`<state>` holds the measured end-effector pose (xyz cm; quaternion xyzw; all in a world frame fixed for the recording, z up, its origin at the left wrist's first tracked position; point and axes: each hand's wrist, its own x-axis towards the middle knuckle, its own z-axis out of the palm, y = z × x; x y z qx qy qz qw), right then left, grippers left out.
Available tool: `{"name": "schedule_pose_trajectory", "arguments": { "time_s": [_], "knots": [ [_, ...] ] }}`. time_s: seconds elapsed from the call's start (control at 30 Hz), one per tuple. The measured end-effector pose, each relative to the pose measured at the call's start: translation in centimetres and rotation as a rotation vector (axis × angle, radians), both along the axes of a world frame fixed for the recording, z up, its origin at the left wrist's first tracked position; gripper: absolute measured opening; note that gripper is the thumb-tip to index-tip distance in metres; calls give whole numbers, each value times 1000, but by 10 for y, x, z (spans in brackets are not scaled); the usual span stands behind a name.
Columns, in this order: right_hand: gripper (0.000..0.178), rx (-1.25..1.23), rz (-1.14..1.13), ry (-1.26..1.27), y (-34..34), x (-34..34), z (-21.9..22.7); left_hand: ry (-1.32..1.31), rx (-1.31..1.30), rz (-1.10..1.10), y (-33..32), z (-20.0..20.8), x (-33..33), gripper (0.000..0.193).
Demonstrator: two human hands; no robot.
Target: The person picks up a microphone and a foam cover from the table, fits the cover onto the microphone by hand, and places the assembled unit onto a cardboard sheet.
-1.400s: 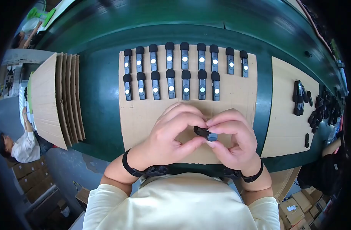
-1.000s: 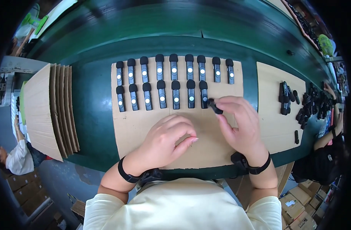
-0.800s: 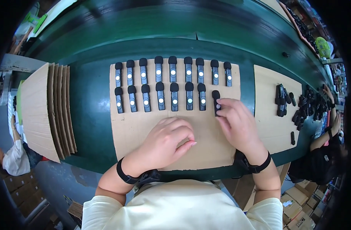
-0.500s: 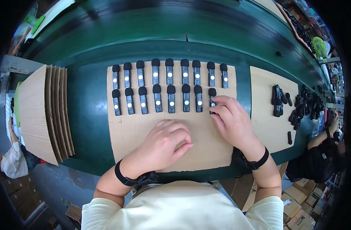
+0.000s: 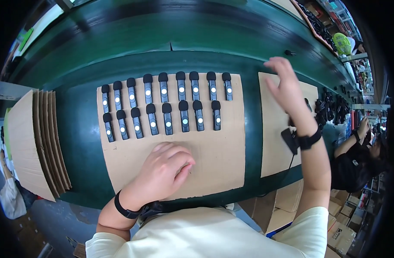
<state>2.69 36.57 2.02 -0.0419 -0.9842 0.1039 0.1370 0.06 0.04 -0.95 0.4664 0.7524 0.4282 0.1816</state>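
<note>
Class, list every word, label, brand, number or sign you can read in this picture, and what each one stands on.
No text is readable. Marks that show:
Carton at lower right: dark printing, too small to read.
Dark shirt at right: small pale patch, too small to read.
Cardboard sheet: faint marks near its left edge, not decipherable.
Foam-tipped devices: round pale spots, no legible lettering.

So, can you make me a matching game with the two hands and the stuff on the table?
Things:
1. Left hand
2. Right hand
3. Gadgets with black foam tops
4. Cardboard stack

Clues:
A. Lined up in two rows
B. Curled up
C. At the left end of the green table
D. Opened out

Pairs: 1-B, 2-D, 3-A, 4-C
</note>
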Motion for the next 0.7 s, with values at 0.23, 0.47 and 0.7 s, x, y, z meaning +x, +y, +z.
{"name": "schedule_pose_trajectory", "arguments": {
  "time_s": [0.23, 0.47, 0.7],
  "knots": [
    [39, 232, -328, -112, 129, -53, -28, 47, 20, 18, 3, -1, -1, 12],
    [36, 248, -560, -399, 175, -74, -35, -48, 13, -28, 2, 2, -5, 11],
    [26, -129, -308, -91, 92, -51, -6, -62, 51, 4, 4, 5, -2, 11]
  ]
}}
